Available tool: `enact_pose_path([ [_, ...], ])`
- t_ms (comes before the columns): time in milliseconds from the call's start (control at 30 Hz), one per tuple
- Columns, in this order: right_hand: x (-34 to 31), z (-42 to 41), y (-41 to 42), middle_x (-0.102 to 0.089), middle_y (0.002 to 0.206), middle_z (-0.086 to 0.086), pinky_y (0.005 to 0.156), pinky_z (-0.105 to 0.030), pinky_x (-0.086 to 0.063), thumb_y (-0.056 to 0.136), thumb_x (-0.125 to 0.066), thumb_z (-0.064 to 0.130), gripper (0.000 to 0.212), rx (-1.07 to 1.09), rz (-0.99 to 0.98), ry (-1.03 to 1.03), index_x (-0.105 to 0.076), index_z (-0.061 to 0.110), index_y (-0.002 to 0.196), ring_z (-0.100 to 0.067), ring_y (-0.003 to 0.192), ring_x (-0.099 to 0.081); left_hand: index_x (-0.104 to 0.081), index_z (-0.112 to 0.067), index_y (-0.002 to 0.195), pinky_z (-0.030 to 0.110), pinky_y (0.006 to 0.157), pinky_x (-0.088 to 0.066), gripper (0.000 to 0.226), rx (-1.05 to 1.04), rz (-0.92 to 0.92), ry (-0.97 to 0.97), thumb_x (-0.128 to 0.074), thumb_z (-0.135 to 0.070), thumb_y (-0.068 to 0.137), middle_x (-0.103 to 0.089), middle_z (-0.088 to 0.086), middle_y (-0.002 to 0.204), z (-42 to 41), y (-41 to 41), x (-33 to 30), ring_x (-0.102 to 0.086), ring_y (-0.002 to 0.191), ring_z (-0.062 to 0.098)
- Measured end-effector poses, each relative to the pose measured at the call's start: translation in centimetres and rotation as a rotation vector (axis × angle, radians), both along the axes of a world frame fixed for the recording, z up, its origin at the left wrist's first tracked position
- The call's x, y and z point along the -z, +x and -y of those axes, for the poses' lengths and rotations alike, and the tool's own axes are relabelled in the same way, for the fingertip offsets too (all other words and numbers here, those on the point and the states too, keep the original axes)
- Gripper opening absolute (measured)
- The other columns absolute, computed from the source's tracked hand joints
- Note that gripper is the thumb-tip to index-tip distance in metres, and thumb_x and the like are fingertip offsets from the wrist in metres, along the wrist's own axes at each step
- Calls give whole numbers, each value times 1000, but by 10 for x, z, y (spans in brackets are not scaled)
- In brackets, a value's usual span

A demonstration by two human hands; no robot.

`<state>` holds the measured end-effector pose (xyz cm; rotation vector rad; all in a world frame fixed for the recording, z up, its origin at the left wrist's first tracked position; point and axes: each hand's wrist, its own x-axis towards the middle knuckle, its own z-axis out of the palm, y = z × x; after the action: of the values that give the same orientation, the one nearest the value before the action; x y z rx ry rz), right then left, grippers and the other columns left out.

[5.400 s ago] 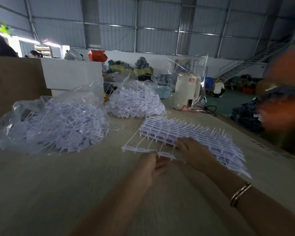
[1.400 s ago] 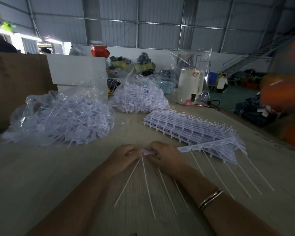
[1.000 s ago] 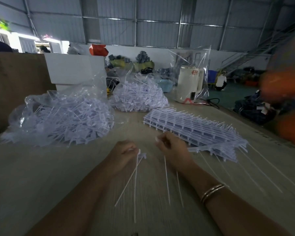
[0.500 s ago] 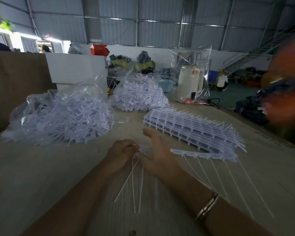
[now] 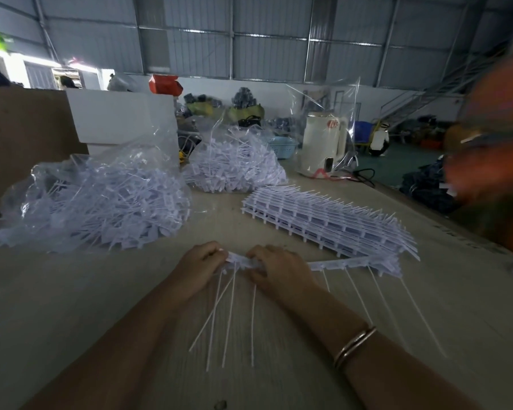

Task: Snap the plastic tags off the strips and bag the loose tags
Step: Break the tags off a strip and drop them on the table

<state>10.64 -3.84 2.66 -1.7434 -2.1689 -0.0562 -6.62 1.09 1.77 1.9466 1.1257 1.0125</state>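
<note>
My left hand [image 5: 200, 266] and my right hand [image 5: 274, 269] both grip the left end of one white tag strip [image 5: 347, 264], which lies across the table in front of me. Thin white tails hang from the strip toward me. Several tags [image 5: 225, 309] bunch under my left fingers, their tails fanned out. A stack of whole strips [image 5: 323, 220] lies just beyond to the right. A clear bag of loose tags [image 5: 101, 199] sits at the left, and a second bag of tags [image 5: 234, 168] stands behind it.
The wooden table [image 5: 57, 291] runs to an edge at the right. A white kettle [image 5: 323, 149] in clear plastic and a black cord stand at the back. A white box [image 5: 122, 116] sits behind the left bag. A blurred person in orange [image 5: 498, 161] is at the right.
My right hand has closed from a spread palm onto the strip beside my left hand. The strip's free end has slid a little along the table.
</note>
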Motion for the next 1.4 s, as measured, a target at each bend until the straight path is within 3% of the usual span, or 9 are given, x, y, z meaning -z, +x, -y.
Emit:
enact_pose_path([
  [133,3,-2,-7,-59,106,-2,75,-29,-36,93,-44,39,26,1,44,145,-55,25,111,-22,94,-57,-58,-7,68,28,62,-36,29,9,-30,16,-53,-18,94,-55,2,63,4,0,-1,-51,61,10],
  [333,4,-1,-7,-61,105,0,83,-36,-46,98,-34,31,26,20,-42,94,-57,28,111,-21,93,-59,-56,-8,74,23,60,-37,27,51,-24,126,-53,-32,87,-55,-4,61,10,-1,-6,-49,55,1],
  [433,5,-4,-6,-61,105,0,83,-37,-47,99,-33,30,28,4,-134,97,-58,26,112,-18,92,-58,-56,-10,72,19,56,-37,23,44,-2,128,-56,-20,93,-55,-2,62,11,0,-8,-50,55,0],
  [667,3,-4,1,-58,85,0,67,-33,-47,100,-33,27,18,143,-467,125,-47,21,91,-18,76,-57,-57,0,76,13,60,-41,25,25,277,-65,-54,-19,92,-64,-5,72,8,-9,-5,-58,67,3],
  [767,4,-1,10,-58,97,4,79,-32,-45,97,-41,36,18,115,-326,137,-54,24,101,-11,85,-54,-57,-17,67,25,69,-46,25,-51,43,-6,-61,-34,85,-64,-6,67,2,-4,1,-60,69,11],
  [867,8,3,-1,-58,108,6,91,-34,-37,92,-46,45,28,48,-172,198,-55,27,109,-12,99,-52,-62,-19,94,43,90,-44,17,-230,-240,130,-63,-33,84,-64,1,102,-4,3,4,-59,98,21],
  [1033,10,3,-18,-60,110,5,93,-34,-36,89,-51,45,29,-2,-142,242,-52,25,111,-14,102,-54,-64,-27,88,42,103,-33,39,-60,-93,67,-36,-53,80,-60,-4,104,7,-1,0,-50,113,25],
  [1133,6,5,-14,-62,104,4,93,-36,-41,88,-53,40,27,-5,-213,212,-53,23,109,-14,97,-56,-64,-27,80,42,101,-33,31,-12,-264,108,-41,-47,78,-61,-9,95,9,1,-1,-49,108,20],
  [1400,5,-1,9,-61,104,3,84,-30,-39,93,-47,40,24,-10,-41,84,-58,25,108,-15,92,-56,-69,-1,83,43,82,-45,15,41,-146,160,-58,-8,90,-66,12,82,5,-1,-3,-60,86,31],
])
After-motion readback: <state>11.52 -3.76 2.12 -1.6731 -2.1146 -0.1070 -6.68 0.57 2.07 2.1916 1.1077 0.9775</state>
